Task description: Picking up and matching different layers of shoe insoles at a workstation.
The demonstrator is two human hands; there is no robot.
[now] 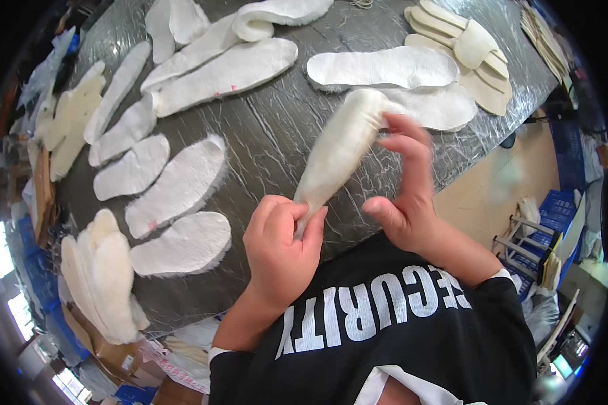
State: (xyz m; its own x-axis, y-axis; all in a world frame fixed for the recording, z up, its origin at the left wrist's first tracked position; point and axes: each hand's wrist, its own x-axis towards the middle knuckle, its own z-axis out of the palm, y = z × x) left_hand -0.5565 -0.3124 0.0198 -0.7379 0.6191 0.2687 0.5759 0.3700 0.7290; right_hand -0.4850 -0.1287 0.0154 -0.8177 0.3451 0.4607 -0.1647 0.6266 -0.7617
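Note:
My left hand pinches the lower end of a cream-white fleecy insole between thumb and fingers. The insole stands slanted above the table, its upper end bent over and somewhat blurred. Beside that upper end is my right hand, with curved fingers and the thumb held well apart from them. Its fingertips are close to the insole's top edge; whether they touch it I cannot tell. Just behind lie two white insoles, one partly over the other.
Several white insoles are spread over the left of the plastic-covered table. A pile of cream insoles sits at the near left edge, another stack at the far right. Blue crates and a metal step ladder stand right of the table.

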